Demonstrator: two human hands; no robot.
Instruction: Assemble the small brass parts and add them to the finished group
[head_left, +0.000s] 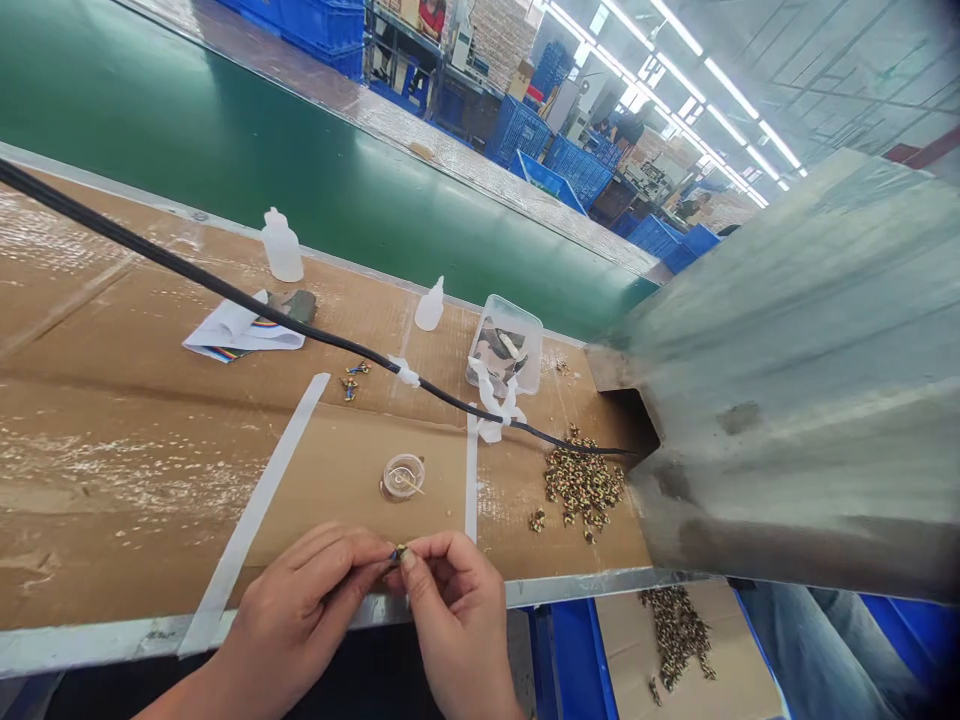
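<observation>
At the front edge of the cardboard-covered bench, my left hand [307, 600] and my right hand [457, 610] meet fingertip to fingertip. Both are closed in a pinch on one small blue and yellow piece [399, 553], mostly hidden by the fingers; its kind is too small to make out. Just beyond them stands a small round clear cup [403, 477] with a thin stick leaning in it. To the right lies a heap of small dark and yellow pieces [585, 482]. A few small blue and yellow pieces [349, 387] lie farther back on the left.
A black cable [202, 280] crosses above the bench, with white ties. Behind stand two white squeeze bottles [283, 250], a clear plastic tub [534, 345] and folded paper [225, 325]. A green conveyor belt [247, 130] runs beyond; a metal panel [795, 400] blocks the right.
</observation>
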